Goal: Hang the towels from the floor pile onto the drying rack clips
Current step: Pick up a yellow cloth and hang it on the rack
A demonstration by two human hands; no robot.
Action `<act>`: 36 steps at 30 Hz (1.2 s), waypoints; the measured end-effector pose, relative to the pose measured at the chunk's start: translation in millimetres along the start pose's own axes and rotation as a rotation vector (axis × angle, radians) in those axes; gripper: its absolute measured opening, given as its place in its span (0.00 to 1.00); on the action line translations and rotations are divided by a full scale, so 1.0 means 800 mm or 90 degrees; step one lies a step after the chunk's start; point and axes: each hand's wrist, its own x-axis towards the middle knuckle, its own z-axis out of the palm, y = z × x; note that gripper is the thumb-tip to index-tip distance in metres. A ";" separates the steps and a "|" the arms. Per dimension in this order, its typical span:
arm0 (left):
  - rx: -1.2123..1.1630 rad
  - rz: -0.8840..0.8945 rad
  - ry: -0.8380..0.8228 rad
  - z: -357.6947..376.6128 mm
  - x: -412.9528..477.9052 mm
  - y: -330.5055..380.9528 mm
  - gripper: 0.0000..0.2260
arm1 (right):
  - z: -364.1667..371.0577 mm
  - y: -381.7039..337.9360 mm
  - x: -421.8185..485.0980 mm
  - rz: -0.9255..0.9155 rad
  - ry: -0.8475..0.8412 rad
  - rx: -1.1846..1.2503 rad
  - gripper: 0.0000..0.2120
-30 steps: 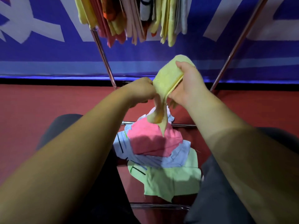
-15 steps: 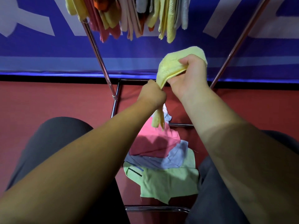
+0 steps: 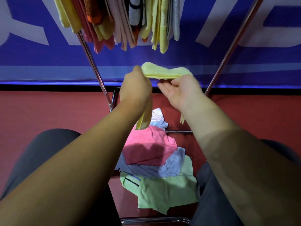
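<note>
Your left hand (image 3: 136, 88) is clenched on the left end of the yellow towel (image 3: 164, 72), and the tail droops below the fist. Your right hand (image 3: 184, 90) is palm-up under the other end with loose fingers; can't tell if the thumb pinches the cloth. The towel is in the air, stretched flat between both hands. It's under the hung towels (image 3: 130, 18) on the drying rack (image 3: 92, 62) and well above the floor pile (image 3: 162, 190). The pile sits on the red floor (image 3: 48, 108) between the rack's low bars, pink towel (image 3: 146, 144) on top. Clips are hidden by hung cloth. Handling guess: light, soft, floppy, not slippery, nothing to break, and it sags wherever unsupported. Pinch the folded top edge near a corner so a short firm bit feeds the clip.
</note>
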 end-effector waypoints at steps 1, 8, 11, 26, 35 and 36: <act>0.001 0.016 0.017 -0.004 0.001 0.001 0.06 | -0.002 0.007 0.001 0.013 0.012 -0.089 0.21; 0.064 0.155 0.021 -0.015 0.000 0.010 0.05 | -0.011 0.028 -0.017 0.128 0.025 -0.631 0.14; 0.097 0.184 0.006 -0.018 -0.006 0.016 0.04 | -0.010 0.033 -0.006 0.103 0.093 -0.751 0.17; 0.115 0.100 -0.055 -0.073 -0.018 0.018 0.09 | -0.001 0.015 -0.009 -0.364 0.075 -0.909 0.12; 0.185 0.148 -0.036 -0.155 -0.026 0.088 0.05 | 0.032 -0.058 -0.096 -0.478 0.099 -0.860 0.09; 0.178 0.157 -0.029 -0.167 -0.028 0.100 0.05 | 0.038 -0.070 -0.108 -0.494 0.106 -0.862 0.10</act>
